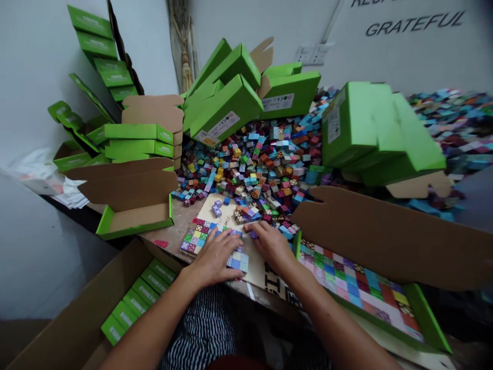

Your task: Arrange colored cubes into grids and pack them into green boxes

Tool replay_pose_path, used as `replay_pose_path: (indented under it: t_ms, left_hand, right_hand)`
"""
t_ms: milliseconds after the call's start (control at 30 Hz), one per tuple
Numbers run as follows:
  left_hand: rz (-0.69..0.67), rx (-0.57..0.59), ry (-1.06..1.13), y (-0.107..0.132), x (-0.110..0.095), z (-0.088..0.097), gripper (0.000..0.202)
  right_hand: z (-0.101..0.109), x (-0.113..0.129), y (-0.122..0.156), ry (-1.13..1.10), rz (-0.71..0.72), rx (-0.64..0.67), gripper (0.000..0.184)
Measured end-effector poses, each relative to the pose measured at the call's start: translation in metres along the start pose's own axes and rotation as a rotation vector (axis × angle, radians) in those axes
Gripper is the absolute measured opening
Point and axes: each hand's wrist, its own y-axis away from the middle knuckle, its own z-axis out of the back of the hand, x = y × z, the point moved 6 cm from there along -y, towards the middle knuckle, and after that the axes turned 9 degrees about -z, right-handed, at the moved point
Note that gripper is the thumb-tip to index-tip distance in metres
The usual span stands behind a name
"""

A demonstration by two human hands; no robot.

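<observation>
While the left hand [217, 257] is laid palm down across a flat rectangular slab of small, multicoloured, patterned cubes [194, 237], its fingers are spread and slightly bent, pointed away from the body, and its thumb is stretched sideways along the near edge. Nothing is clenched by this hand. The left forearm is slanted inward from the lower left, with the wrist held low over the table edge.

The right forearm is brought in from the lower right, and the right hand [271, 245] is turned toward the slab's right side, its fingers curled and their tips lowered close together. A small purple block [254, 235] can be seen under these fingertips; whether it is gripped or only touched cannot be told.

The slab is set on a tan cardboard sheet printed with black characters [256, 263], just short of a large heap of loose coloured blocks [265, 159]. To the right, an open green cardboard box with a brown inner lid [425, 313] is filled with rows of similar blocks.
</observation>
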Motion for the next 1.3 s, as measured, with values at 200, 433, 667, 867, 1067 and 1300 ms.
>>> replay_pose_path:
  t_ms: [200,433,667,867,1067,1300]
  left_hand:
    - [-0.005,0.0,-0.005,0.0,0.001,-0.001,0.07]
    - [-0.025,0.046,-0.042,0.0,0.0,-0.001,0.056]
    - [-0.036,0.035,-0.062,0.002,0.0,-0.001,0.055]
    - [-0.027,0.039,-0.049,0.001,0.0,0.001,0.055]
    - [-0.028,0.038,-0.042,0.0,0.0,-0.004,0.056]
    - [-0.027,0.03,-0.077,0.009,0.011,0.033,0.075]
  right_hand:
    - [0.007,0.001,0.019,-0.112,0.116,0.011,0.047]
    - [0.002,-0.005,0.011,-0.08,-0.031,0.048,0.028]
    - [0.01,-0.013,-0.007,-0.144,-0.068,-0.008,0.027]
    - [0.005,-0.011,-0.029,0.033,-0.128,0.067,0.018]
    - [-0.005,-0.012,-0.019,-0.04,-0.093,0.183,0.022]
    - [0.012,-0.007,-0.001,-0.226,-0.039,0.216,0.057]
